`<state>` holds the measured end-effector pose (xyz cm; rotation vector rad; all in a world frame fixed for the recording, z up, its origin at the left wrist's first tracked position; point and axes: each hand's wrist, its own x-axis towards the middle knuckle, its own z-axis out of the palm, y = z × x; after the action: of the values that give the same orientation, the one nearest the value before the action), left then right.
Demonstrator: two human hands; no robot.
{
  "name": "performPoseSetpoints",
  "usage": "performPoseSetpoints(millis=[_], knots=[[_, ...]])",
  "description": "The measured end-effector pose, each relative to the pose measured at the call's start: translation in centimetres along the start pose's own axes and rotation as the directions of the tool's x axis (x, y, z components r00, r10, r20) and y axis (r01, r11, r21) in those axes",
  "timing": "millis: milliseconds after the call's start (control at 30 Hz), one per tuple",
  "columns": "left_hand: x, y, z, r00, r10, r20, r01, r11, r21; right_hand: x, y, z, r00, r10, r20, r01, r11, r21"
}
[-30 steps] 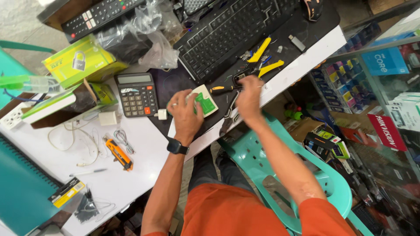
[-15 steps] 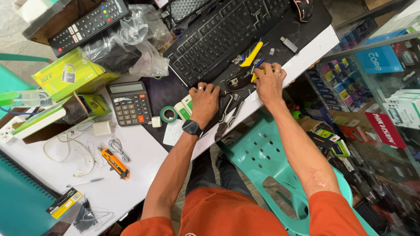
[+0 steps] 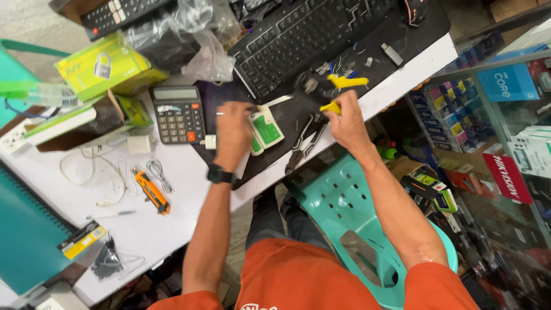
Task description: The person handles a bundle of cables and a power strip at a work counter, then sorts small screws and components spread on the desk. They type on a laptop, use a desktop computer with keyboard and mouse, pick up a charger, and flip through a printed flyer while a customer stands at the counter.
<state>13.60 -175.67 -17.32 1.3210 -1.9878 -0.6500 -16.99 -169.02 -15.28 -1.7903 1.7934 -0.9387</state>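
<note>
My right hand (image 3: 344, 123) is wrapped around the yellow-handled crimping pliers (image 3: 333, 92), squeezing the grips just in front of the black computer keyboard (image 3: 304, 40); my left hand (image 3: 232, 132) is curled with fingers pinching something thin, can't really tell what, right beside the small green-and-white cable tester (image 3: 265, 130) on the dark mat; a second pair of dark pliers (image 3: 304, 140) lies between my hands; the black desk calculator (image 3: 178, 115) sits left of that, the orange utility knife (image 3: 152, 195) nearer the edge; crinkled plastic bags (image 3: 189, 40) crowd the back.
</note>
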Motion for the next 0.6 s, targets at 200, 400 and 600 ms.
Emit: performPoseSetpoints(millis=[200,400,600], knots=[[-3.7,-2.8,-5.6,0.973,-0.209,-0.097,0.206,0.978,-0.041,-1.6,-1.9,0.1,0.924,-0.142,0.356,0.193,0.975,-0.113],[-7.7,-3.2,-5.6,0.929,-0.329,-0.168,0.301,0.938,-0.172,-3.9,-2.0,3.2,0.890,-0.126,0.438,0.264,0.926,-0.271],[-10.4,-2.1,-4.7,0.850,-0.491,-0.192,0.432,0.857,-0.280,-3.6,-3.7,4.5,0.826,-0.245,0.508,0.530,0.647,-0.549]])
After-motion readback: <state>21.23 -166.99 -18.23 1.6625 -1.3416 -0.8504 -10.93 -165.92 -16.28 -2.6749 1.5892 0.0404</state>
